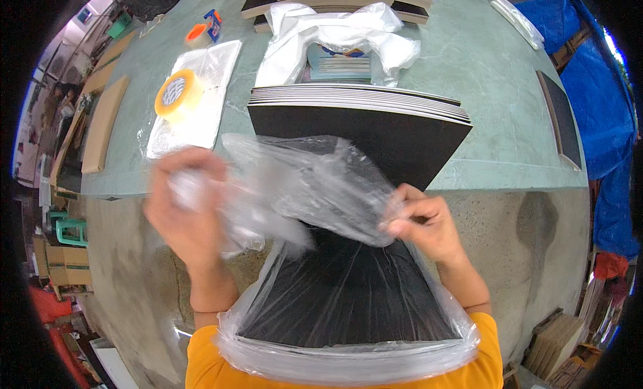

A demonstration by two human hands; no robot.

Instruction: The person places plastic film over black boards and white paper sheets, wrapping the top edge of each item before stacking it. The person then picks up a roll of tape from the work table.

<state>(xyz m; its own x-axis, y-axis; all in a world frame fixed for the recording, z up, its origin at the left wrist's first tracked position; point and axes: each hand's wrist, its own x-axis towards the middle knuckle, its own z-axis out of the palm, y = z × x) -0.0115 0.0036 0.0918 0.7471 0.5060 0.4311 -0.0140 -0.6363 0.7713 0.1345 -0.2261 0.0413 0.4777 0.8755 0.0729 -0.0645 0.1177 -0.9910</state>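
Between my hands stretches a clear plastic bag point(315, 178), crumpled and partly blurred by motion. My right hand point(425, 221) pinches its right end between thumb and fingers. Bunched plastic fills the curled fingers of my left hand point(187, 205), which is smeared by motion. Close to my body, below the hands, is a black sheet point(341, 288) under wrinkled clear plastic, with thick folds of film along its near edge. Just beyond the hands, a stack of black boards with white edges point(355, 127) rests at the table's front edge.
On the pale green table point(495, 107), a roll of clear tape point(177, 96) lies on flat plastic bags point(218, 87). An orange tape roll point(197, 35) sits farther back. White plastic point(288, 47) lies behind the boards. Blue tarp point(596, 94) hangs at right; cardboard point(106, 124) stands left.
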